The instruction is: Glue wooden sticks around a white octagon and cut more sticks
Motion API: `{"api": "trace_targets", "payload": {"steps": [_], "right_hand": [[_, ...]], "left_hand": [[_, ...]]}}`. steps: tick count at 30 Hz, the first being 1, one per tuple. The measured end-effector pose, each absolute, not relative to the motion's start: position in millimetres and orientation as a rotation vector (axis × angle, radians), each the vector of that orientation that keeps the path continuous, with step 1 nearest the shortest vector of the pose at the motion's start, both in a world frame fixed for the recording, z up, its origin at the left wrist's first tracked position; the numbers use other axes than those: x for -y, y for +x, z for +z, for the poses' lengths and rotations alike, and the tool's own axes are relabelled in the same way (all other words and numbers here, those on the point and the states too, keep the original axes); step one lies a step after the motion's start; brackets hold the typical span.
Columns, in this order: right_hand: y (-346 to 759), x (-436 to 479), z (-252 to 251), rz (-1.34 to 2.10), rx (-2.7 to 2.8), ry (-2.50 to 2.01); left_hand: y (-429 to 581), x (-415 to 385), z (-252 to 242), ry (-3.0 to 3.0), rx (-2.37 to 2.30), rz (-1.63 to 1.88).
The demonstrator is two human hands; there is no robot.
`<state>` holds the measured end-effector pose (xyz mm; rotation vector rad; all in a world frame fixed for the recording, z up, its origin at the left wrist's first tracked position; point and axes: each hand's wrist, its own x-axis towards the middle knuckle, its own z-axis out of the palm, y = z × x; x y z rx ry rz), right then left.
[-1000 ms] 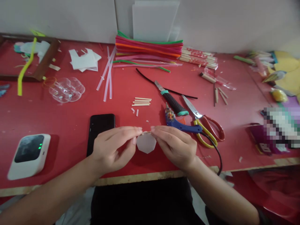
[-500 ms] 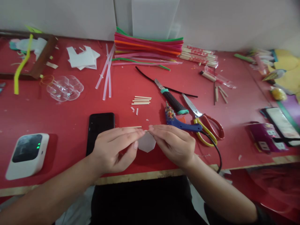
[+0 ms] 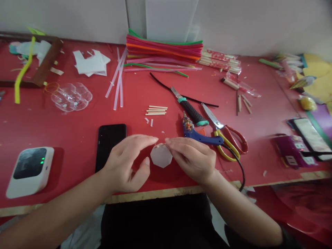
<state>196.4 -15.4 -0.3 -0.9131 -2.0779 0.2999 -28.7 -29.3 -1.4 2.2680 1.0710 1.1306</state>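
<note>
While our right hand [image 3: 192, 159] is pinching the white shape [image 3: 161, 157] at the frame's lower middle, our left hand [image 3: 127, 166] is hovering open and empty, so we are risking it sliding on the worktop [image 3: 72, 135].

Phone [image 3: 111, 140] flanks left hand [image 3: 127, 162], glue gun [image 3: 199, 135] right hand [image 3: 193, 159].

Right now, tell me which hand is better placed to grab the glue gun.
Right, probably. The right hand lies just below the glue gun; the left hand hovers open beyond the white octagon.
</note>
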Motion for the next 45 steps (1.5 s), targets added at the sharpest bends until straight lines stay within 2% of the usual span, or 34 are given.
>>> {"api": "trace_targets", "payload": {"steps": [7, 12, 17, 27, 30, 35, 37, 45], "right_hand": [[201, 14, 11, 0.236, 2.02, -0.972], [243, 0, 36, 0.173, 2.273, -1.457], [288, -3, 29, 0.141, 2.461, -1.775], [281, 9, 2, 0.154, 2.378, -1.723], [279, 8, 12, 0.26, 2.289, -1.645], [277, 8, 35, 0.851, 2.067, -1.606], [277, 7, 37, 0.986, 2.06, -1.555], [279, 2, 32, 0.979, 2.226, -1.439]], "left_hand": [[-20, 28, -8, 2.372, -1.149, 0.871], [-20, 29, -9, 2.401, -1.128, 0.842], [-21, 30, -9, 2.355, -1.082, 0.807], [-22, 28, -14, 2.333, -1.117, 0.728], [-22, 27, -15, 2.325, -1.105, 0.774], [-22, 26, -15, 2.322, -1.104, 0.784], [-22, 26, -14, 2.33, -1.11, 0.776], [-23, 27, -13, 2.396, -1.086, 0.758]]}}
